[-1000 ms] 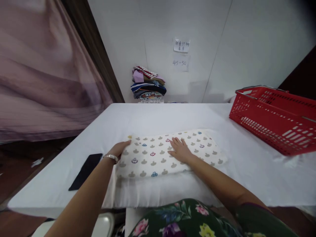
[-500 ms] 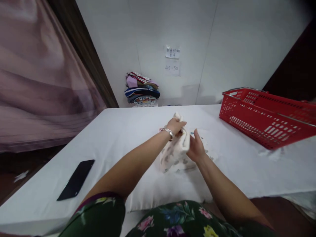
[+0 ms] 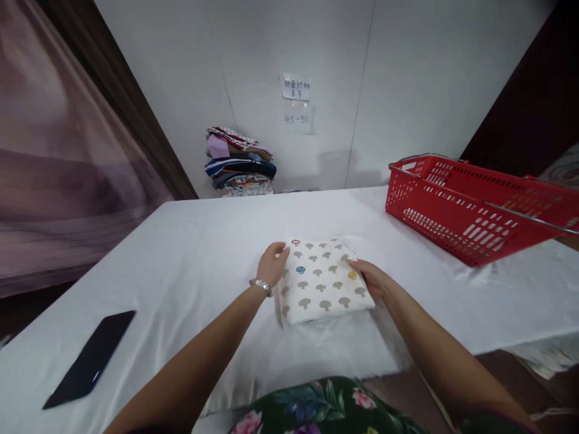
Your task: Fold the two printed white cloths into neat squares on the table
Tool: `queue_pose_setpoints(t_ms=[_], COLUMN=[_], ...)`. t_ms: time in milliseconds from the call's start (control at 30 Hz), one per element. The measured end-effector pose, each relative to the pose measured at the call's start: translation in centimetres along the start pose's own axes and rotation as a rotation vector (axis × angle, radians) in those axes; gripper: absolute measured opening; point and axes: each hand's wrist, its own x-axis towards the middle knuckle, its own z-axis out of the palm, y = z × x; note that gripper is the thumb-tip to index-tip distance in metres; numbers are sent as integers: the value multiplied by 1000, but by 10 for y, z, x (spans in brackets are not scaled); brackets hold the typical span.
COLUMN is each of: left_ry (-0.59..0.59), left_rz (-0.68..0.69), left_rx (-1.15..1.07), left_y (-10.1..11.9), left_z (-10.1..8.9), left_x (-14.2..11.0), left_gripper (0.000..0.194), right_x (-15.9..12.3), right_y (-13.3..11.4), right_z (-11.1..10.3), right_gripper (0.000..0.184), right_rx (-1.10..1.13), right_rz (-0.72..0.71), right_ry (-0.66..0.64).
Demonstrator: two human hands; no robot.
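A white cloth with a mushroom print (image 3: 316,286) lies folded into a flat, near-square bundle on the white-covered table (image 3: 217,241). Most mushrooms are grey-beige, with a red, a blue and a yellow one among them. My left hand (image 3: 272,263), with a silver bracelet at the wrist, is closed at the cloth's upper left edge; some of its fingers are hidden. On the opposite side, my right hand (image 3: 371,277) grips the right edge, thumb on top and the other fingers out of sight beneath.
A red plastic basket (image 3: 452,211) with metal handles stands at the right. Against the wall rises a stack of folded clothes (image 3: 239,163), left of two paper notes (image 3: 297,102). A black phone (image 3: 93,358) lies at the front left, and a pink curtain (image 3: 67,157) hangs beyond.
The cloth was bunched and partly upright between both hands; now it lies flat with its print facing up. My hands have moved apart to its two sides. The view has shifted a little.
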Motion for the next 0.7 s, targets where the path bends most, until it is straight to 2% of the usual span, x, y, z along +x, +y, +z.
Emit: queue_pose_setpoints(t_ms=[67, 133, 200, 300, 367, 467, 500, 600, 700], left_ry=[34, 11, -18, -41, -69, -108, -111, -81, -58], left_rz=[-92, -180, -200, -145, -102, -91, -103, -162, -227], left_rx=[85, 89, 51, 22, 39, 75, 78, 57, 21], left_y=[-24, -36, -35, -25, -21, -24, -27, -32, -30], left_z=[-5, -1, 8, 22, 28, 32, 32, 30, 30], left_x=[-13, -28, -41, -51, -52, -52, -52, -53, -55], left_gripper=[35, 46, 53, 59, 62, 63, 63, 65, 69], right_x=[3, 3, 2, 2, 6, 15, 17, 21, 21], right_y=[-1, -7, -17, -32, -35, -25, -21, -11, -10], right_z=[3, 10, 14, 10, -3, -24, -30, -36, -32], right_gripper=[55, 65, 72, 78, 79, 76, 73, 70, 70], right_rx=[-11, -56, -113, -201, -291, -535, -626, -872, -1122], right_rz=[-71, -128, -205, -315, -264, -134, -119, -125, -163], right_ry=[53, 77, 67, 63, 189, 502, 569, 604, 596])
